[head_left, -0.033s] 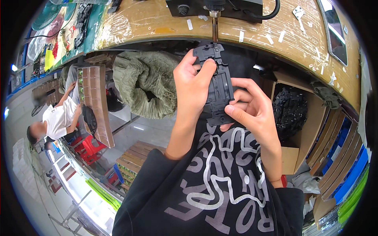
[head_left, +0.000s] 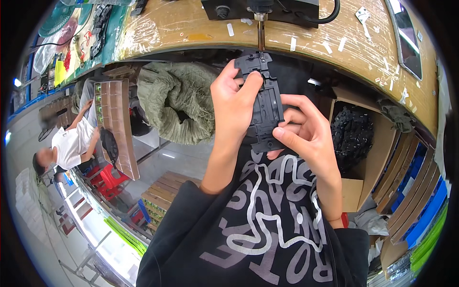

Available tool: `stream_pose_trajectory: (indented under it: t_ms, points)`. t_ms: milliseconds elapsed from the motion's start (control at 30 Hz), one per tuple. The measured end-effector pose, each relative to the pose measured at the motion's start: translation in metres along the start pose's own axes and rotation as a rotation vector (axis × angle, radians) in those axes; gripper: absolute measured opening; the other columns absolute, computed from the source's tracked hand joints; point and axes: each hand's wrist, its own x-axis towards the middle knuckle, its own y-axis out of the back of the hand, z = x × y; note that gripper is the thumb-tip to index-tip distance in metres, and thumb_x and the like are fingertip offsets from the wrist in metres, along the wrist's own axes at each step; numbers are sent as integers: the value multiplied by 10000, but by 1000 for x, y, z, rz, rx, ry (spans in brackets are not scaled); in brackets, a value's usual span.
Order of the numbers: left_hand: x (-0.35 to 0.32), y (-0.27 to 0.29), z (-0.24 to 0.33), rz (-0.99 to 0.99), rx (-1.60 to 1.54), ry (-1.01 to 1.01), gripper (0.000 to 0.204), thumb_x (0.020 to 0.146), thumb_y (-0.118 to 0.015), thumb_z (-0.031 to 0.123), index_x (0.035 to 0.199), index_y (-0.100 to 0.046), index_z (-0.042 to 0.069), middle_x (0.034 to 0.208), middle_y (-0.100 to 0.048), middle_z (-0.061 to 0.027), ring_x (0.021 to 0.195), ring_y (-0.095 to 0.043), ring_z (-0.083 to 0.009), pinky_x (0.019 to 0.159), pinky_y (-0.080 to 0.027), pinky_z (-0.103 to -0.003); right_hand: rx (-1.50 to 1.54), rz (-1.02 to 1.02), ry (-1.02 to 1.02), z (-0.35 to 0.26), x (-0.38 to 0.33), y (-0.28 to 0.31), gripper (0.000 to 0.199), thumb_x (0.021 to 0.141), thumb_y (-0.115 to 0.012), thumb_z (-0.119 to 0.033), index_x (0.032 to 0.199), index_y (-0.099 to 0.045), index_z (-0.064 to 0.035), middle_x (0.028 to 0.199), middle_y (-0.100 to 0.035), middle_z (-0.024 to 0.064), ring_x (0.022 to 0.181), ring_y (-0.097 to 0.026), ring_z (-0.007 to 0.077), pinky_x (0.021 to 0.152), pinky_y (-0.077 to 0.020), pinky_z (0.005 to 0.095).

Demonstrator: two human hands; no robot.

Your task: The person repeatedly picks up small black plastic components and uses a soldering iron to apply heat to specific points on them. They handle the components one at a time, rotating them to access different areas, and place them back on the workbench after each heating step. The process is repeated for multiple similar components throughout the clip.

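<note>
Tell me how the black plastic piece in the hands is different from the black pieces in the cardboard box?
The black plastic part is a single piece, held up by the left hand and right hand; the black parts in the cardboard box lie in a loose heap. The held part's top end meets the metal bit of the machine on the bench; the boxed parts sit below the bench, untouched. Both look like the same dark plastic.

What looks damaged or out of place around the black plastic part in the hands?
Nothing on the black plastic part looks broken. Left hand and right hand hold it straight under the metal bit. Only the wooden bench looks worn, with torn tape scraps.
</note>
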Motion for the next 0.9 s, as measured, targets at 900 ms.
stream_pose_trajectory:
  t_ms: [900]
  points:
    - [2,1,6,7,6,26,115,794,-497,13,904,-516,-12,675,-578,-40,525,-521,-49,445,-405,-179,-8,-13,-5,-4,1,-4,389,774,-562,24,1119,-386,57,749,-496,56,647,-566,113,539,-526,237]
